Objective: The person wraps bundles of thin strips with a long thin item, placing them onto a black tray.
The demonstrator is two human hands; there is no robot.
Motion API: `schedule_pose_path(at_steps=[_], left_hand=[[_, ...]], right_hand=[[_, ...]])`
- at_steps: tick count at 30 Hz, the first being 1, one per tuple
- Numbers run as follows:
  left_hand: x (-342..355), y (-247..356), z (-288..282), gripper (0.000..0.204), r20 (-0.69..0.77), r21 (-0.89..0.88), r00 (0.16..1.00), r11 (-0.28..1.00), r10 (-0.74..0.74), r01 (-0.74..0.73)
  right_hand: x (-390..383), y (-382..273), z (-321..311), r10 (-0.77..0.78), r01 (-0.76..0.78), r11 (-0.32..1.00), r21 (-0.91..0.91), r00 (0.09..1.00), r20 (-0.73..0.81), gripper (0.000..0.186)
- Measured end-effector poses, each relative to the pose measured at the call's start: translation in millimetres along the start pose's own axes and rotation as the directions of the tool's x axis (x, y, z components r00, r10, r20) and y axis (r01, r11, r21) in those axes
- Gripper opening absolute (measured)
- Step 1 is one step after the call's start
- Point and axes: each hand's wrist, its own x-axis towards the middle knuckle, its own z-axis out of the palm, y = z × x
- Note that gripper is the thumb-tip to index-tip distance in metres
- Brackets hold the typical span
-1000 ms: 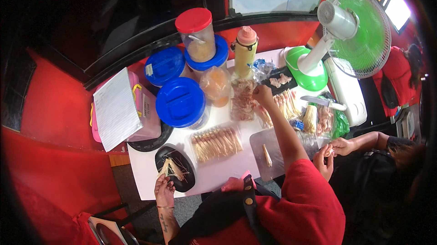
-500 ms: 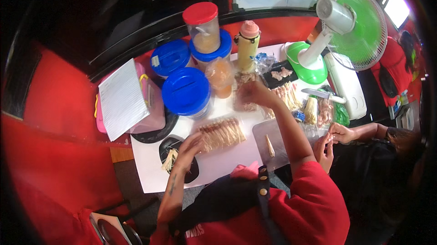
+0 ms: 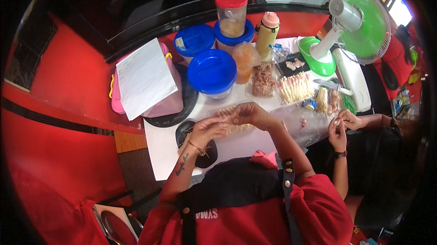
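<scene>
My left hand (image 3: 210, 129) and my right hand (image 3: 251, 114) meet above the table, fingers pinched close together. Whatever lies between their fingertips is too small to make out. Beneath them, partly covered, is a row of pale enoki mushroom bundles (image 3: 240, 128). Beside my left wrist sits a black dish (image 3: 210, 154) with loose enoki strands, largely hidden by that wrist. Beyond my right hand lies a clear bag of shredded pinkish meat (image 3: 263, 81). More enoki bundles with pink tops (image 3: 296, 87) lie to its right.
A co-worker's hands (image 3: 342, 129) pinch something small at the right, near a clear plastic sheet (image 3: 302, 119). Blue-lidded tubs (image 3: 212, 72), a yellow bottle (image 3: 266, 35) and a knife (image 3: 334, 87) stand or lie farther back. A green fan (image 3: 362, 26) is at the far right.
My right hand has come back from the meat bag toward my left hand. My left hand has left the end of the enoki row and moved right. The whole view has shifted.
</scene>
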Motion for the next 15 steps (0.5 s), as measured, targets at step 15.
schedule_pose_path(at_steps=[15], left_hand=[[-43, 54, -36, 0.014, 0.260, 0.796, 0.952, 0.521, 0.163, -0.307]], right_hand=[[23, 19, 90, -0.106, 0.036, 0.902, -0.430, 0.984, -0.140, 0.038]])
